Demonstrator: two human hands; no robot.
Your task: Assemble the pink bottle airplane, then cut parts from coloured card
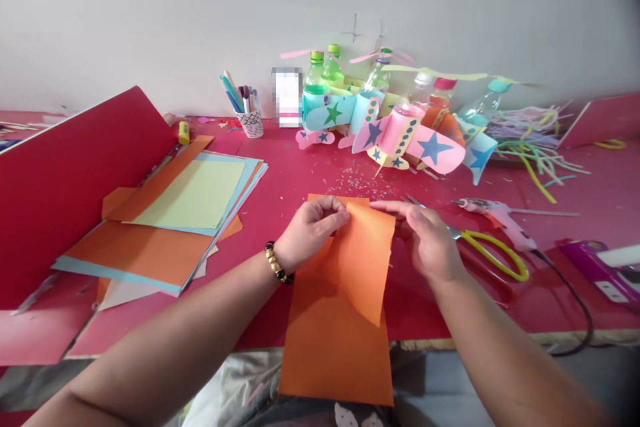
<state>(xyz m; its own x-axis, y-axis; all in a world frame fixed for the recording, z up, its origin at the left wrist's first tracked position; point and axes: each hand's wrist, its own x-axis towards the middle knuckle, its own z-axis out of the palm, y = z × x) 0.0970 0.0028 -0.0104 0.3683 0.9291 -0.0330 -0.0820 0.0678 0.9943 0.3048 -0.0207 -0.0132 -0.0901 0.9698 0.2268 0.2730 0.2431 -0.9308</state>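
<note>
"How is the small orange sheet (364,247) held?"
"Its top is pinched by the left hand (313,230), seemingly for steadiness, over one longer orange sheet (335,353) overhanging the tabletop (280,173). The right hand (433,243) is held alongside, its grip relaxed."
"What else is counted?"
"One glue gun (505,223) and one scissors pair (469,237)."

Left hand (320,221) pinching, right hand (429,240) curved, its grip unclear, forearms (195,330) angled inward

Bracelet (274,265) on left wrist (285,256) (round beads, black and gold); greyish clothing (240,380) at lap.
</note>
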